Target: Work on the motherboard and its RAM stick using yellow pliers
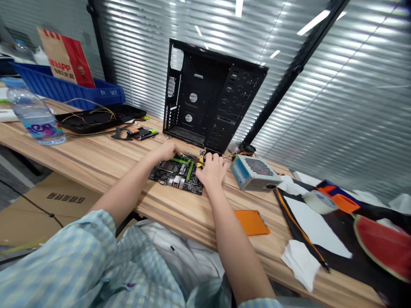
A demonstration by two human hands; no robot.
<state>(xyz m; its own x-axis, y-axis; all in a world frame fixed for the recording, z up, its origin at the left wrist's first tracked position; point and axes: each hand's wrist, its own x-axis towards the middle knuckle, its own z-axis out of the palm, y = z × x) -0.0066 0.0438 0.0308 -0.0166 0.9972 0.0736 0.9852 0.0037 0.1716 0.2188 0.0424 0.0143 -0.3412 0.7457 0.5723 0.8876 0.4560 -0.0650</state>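
Note:
A black motherboard (pixel 168 167) with green slots lies flat on the wooden table in front of me. My left hand (pixel 167 151) is closed at its far left edge, fingers bent down onto the board; their tips are partly hidden. At the board's right side my right hand (pixel 212 169) curls around a tool with yellow grips, which looks like a pair of pliers (pixel 201 164). Its metal end points left across the far edge of the board. Just behind the hands stands an open black computer case (pixel 205 102), upright, with small loose metal parts by its base.
To the right are a power supply (pixel 257 171), an orange metal plate (pixel 251 222), crumpled tissue (pixel 302 262) and a watermelon piece (pixel 383 246). On the left stand a water bottle (pixel 37 113), a black panel (pixel 96 119) with wires, and a blue bin (pixel 105 95).

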